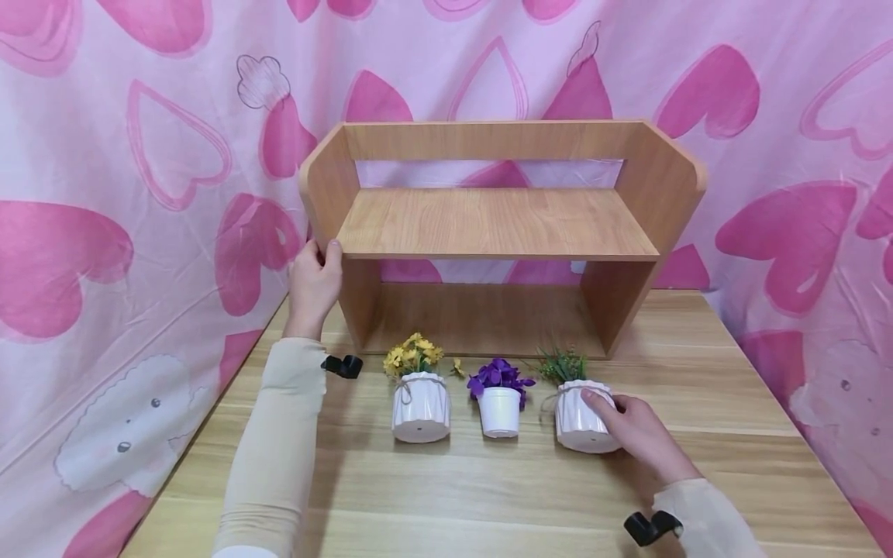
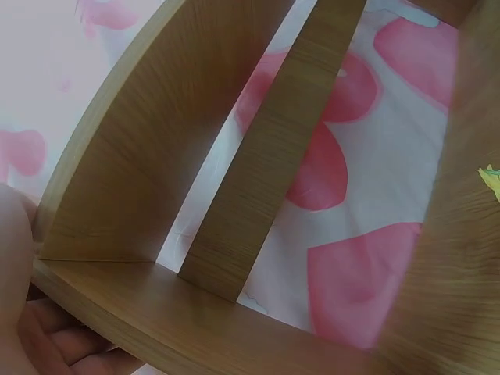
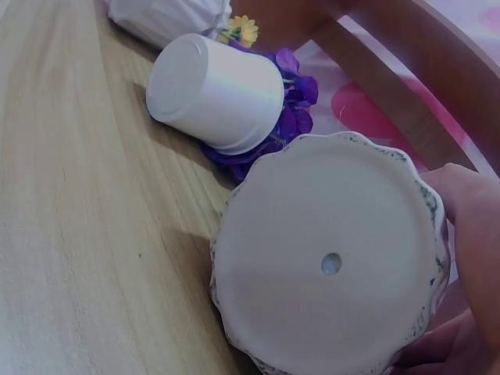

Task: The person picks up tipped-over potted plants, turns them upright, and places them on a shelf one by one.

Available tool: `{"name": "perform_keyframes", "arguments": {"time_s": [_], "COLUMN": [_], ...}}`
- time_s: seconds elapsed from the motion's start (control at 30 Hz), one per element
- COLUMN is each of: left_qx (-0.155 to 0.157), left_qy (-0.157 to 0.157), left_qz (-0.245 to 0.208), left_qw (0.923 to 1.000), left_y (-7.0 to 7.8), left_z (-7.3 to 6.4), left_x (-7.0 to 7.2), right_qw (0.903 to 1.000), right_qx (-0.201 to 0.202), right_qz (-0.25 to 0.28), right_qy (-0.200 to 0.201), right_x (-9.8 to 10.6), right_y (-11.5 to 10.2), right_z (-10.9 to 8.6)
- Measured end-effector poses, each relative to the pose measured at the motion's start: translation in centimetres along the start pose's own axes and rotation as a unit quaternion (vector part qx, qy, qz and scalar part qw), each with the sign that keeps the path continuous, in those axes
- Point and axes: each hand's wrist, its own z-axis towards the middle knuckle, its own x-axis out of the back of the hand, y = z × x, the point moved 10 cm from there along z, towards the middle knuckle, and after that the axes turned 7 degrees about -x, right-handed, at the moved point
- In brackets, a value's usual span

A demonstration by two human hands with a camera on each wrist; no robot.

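Observation:
My left hand [image 1: 315, 283] grips the front edge of the left side panel of a two-tier wooden shelf [image 1: 498, 225], thumb inside and fingers curled round the outside in the left wrist view. With my right hand [image 1: 638, 430] I hold a white fluted flowerpot [image 1: 584, 418] with a green plant [image 1: 561, 366], thumb on its side. Its round base with a drain hole faces the right wrist camera. Left of it, a smooth white pot of purple flowers [image 1: 499, 373] lies tipped over. Further left lies another fluted pot [image 1: 421, 411] with yellow flowers [image 1: 412, 355].
The shelf stands at the back of the wood-grain table [image 1: 446, 504], and the pots lie just before its bottom board. A pink heart-patterned curtain [image 1: 174, 256] hangs behind and at both sides. A black wrist device [image 1: 342, 366] shows by the left sleeve.

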Motion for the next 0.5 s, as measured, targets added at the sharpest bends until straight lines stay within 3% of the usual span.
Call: {"name": "perform_keyframes", "arguments": {"time_s": [0.2,0.5], "left_qx": [0.015,0.070], "left_qy": [-0.019,-0.064], "left_qz": [-0.012,-0.046], "left_qw": [0.9996,0.9945], "left_y": [-0.5,-1.2], "left_z": [-0.2,-0.7], "left_x": [-0.4,-1.1], "right_qw": [0.9997,0.9961], "right_qx": [-0.009,0.042], "right_qz": [0.020,0.037], "right_qy": [0.007,0.068], "right_x": [0.1,0.8], "right_y": [0.4,-0.4], "right_z": [-0.4,-1.4]}}
